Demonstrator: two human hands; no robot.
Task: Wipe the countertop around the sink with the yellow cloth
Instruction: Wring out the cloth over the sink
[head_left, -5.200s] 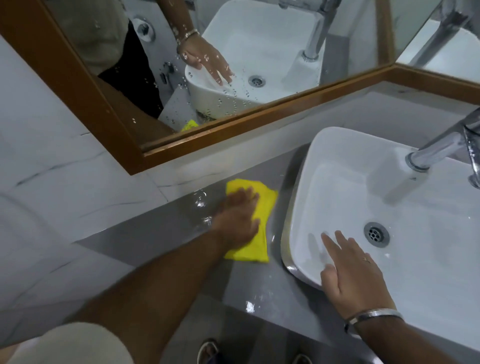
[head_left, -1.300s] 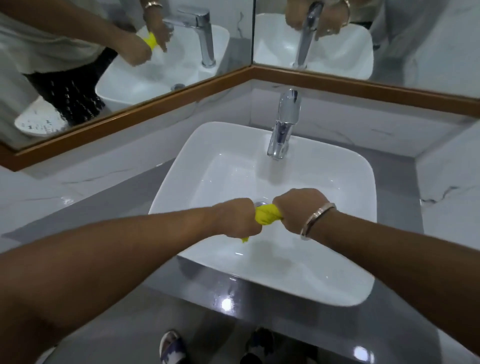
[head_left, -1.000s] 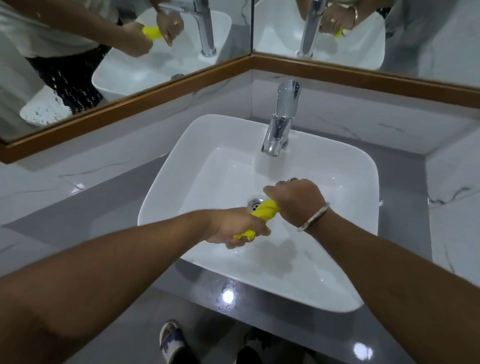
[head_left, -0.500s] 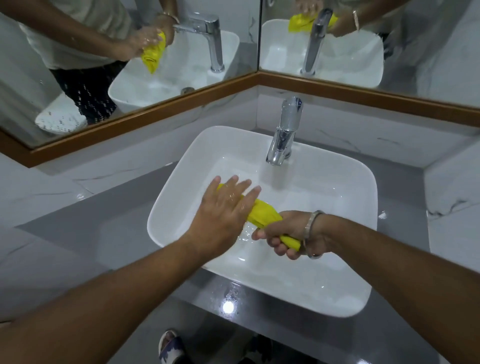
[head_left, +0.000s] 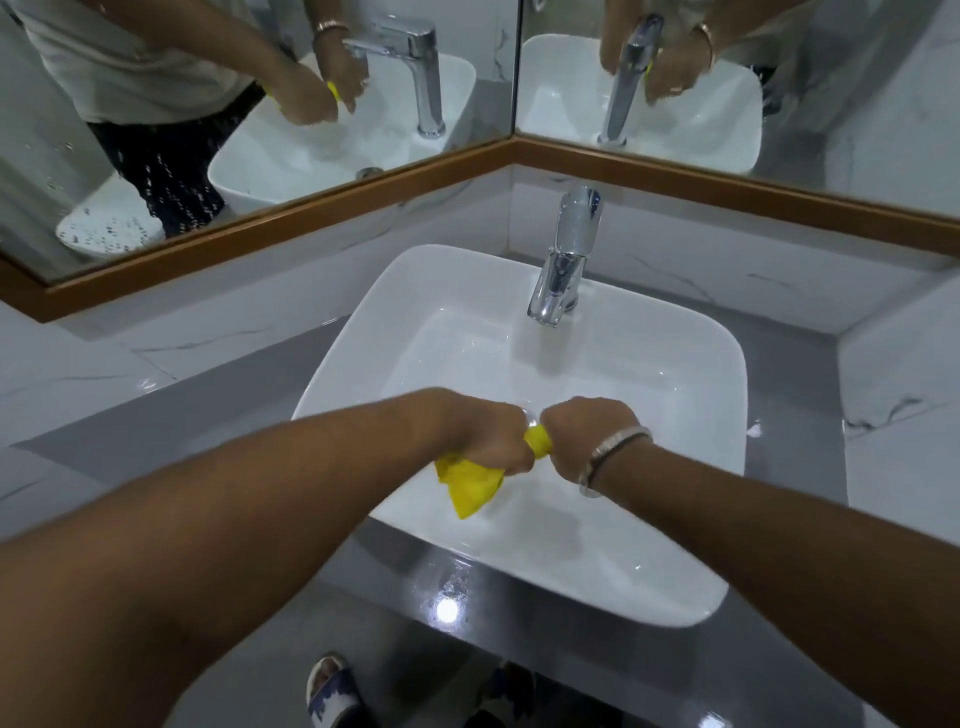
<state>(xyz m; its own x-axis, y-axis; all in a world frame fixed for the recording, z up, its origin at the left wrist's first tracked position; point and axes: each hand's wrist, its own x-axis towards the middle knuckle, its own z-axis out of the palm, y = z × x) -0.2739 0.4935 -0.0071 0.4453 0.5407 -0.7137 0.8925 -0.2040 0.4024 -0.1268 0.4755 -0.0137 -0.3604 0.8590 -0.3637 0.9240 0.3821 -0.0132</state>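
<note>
Both fists clamped on the yellow cloth (head_left: 470, 483) over the sink (head_left: 691, 364) – wringing pose.

Vs. half a sec earlier: the left hand (head_left: 488, 441), which had been flat w/ fingers spread on top of the cloth, was now curled tight around it; the right hand (head_left: 589, 434), palm-up then, had rolled knuckles-up and closed round the other end. The fists sat almost touching, held above the basin's middle, in front of the tap (head_left: 563, 260). The cloth was bunched into a thick twisted roll between them – only a short yellow stretch showing there – w/ a loose pointed tail hanging below the left fist. Bracelet (head_left: 613, 452) on the right wrist. Grey countertop (head_left: 197, 415) around the basin looked glossy, a few wet spots by the near edge. Both mirrors (head_left: 260, 104) showed the same two-fisted grip.
</note>
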